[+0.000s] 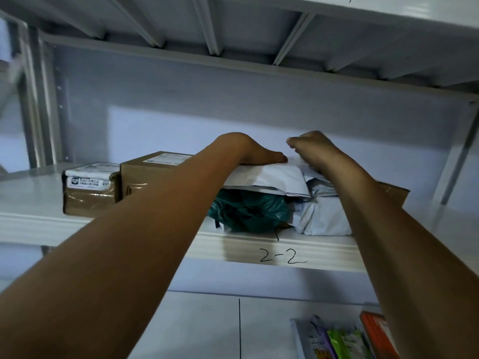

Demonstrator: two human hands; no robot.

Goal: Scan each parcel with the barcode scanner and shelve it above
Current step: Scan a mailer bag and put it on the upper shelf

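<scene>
The left hand (259,152) lay palm down on top of a white poly mailer (264,178), fingers stretched out flat and the thumb along the mailer's upper face, pressing rather than gripping. The right hand (312,147) sat just beside it at the mailer's right end, knuckles up and fingers curled in tight. Whether they pinched the mailer's edge or closed on nothing could not be told, as the fingertips were hidden.

The mailer was flat, smooth and slightly sagging at its front edge. It rested on the upper shelf (324,251), whose front lip was marked "2-2" by hand, stacked across a crumpled teal plastic bag (248,211) and a grey wrapped parcel (321,216). To the left stood a taped cardboard box (153,174) and, touching it, a smaller labelled box (88,195). Another brown box (392,190) showed behind the right forearm. Below, coloured packets (337,340) lay on the lower shelf.
</scene>
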